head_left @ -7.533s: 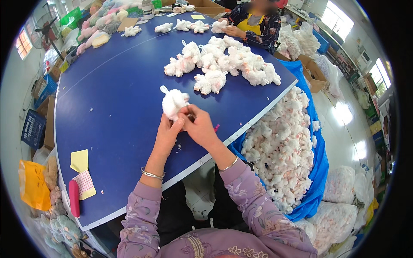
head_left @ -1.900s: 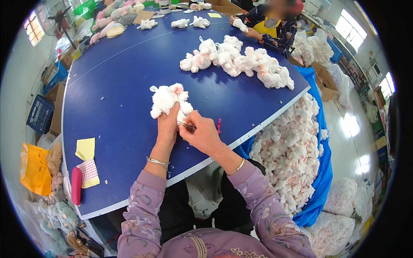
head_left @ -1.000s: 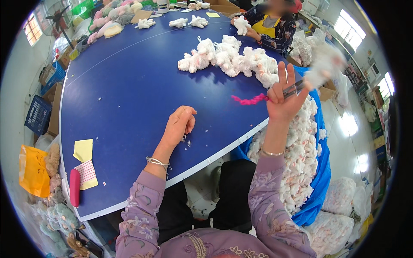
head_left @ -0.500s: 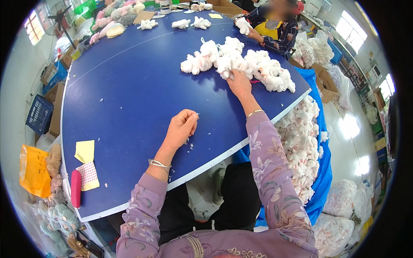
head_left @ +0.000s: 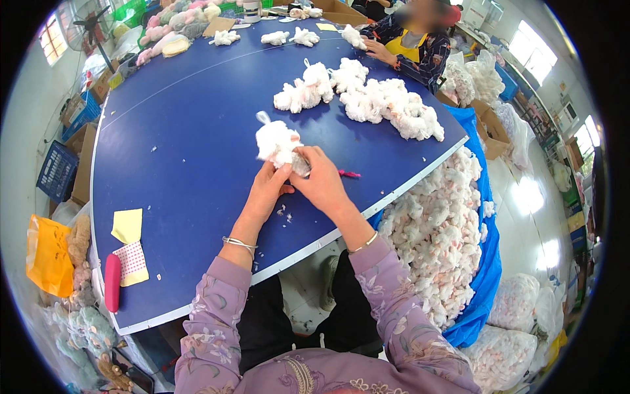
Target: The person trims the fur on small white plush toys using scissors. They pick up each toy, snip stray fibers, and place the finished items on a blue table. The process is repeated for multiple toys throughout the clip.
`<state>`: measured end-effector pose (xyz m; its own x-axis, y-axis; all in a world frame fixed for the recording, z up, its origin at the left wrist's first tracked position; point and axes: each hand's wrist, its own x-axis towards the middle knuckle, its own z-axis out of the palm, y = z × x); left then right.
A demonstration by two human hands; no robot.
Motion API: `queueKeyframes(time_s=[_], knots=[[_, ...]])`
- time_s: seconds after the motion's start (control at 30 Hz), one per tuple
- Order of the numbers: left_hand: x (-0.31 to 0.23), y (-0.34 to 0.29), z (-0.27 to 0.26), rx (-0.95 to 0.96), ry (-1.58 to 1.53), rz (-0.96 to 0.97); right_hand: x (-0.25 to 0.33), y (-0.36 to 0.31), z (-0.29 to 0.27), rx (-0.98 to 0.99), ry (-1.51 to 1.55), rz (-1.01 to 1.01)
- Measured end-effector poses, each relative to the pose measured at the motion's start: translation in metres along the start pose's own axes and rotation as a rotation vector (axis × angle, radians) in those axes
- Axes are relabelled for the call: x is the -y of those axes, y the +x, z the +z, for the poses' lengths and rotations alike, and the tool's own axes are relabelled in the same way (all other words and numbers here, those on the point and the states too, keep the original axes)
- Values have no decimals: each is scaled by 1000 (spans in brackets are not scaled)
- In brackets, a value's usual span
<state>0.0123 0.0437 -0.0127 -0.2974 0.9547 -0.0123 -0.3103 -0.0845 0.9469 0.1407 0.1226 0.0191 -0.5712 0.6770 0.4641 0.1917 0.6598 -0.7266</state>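
Over the near middle of the blue table, both my hands are closed around a small white plush toy (head_left: pixel 275 142) with a white loop at its top. My left hand (head_left: pixel 264 190) grips its lower edge from the left. My right hand (head_left: pixel 319 180) holds it from the right, with fingers bent; a greyish patch shows between the hands, too unclear to name. A thin pink object (head_left: pixel 350 174) sticks out beyond my right hand; its kind is hidden. Farther off lie more white plush toys: one group (head_left: pixel 304 89) at left and a larger heap (head_left: pixel 394 105) at right.
A blue-lined container of white plush pieces (head_left: pixel 433 243) stands against the table's right edge. Yellow paper (head_left: pixel 127 226), a dotted sheet (head_left: pixel 133 261) and a pink case (head_left: pixel 113 282) lie at left. Across the table a person in a yellow apron (head_left: pixel 400 47) touches a white toy (head_left: pixel 354 37).
My right hand has come back from the heap toward me, bringing a white plush toy. My left hand has joined it on the toy. The co-worker's toy is lower, near the table.
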Motion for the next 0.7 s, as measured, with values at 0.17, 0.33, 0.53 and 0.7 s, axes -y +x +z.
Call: queueKeyframes(time_s=[0.17,0.33,0.53,0.7], knots=[[0,-2,-3,90,-125,84,9,-8,8,70,-66,51],[-14,-4,4,10,-246,114,8,-11,5,77,-22,-45],[-16,-5,-1,-29,-367,54,-10,-8,5,40,456,179],[-14,-6,5,-52,-380,9,1,-9,-2,116,524,251]])
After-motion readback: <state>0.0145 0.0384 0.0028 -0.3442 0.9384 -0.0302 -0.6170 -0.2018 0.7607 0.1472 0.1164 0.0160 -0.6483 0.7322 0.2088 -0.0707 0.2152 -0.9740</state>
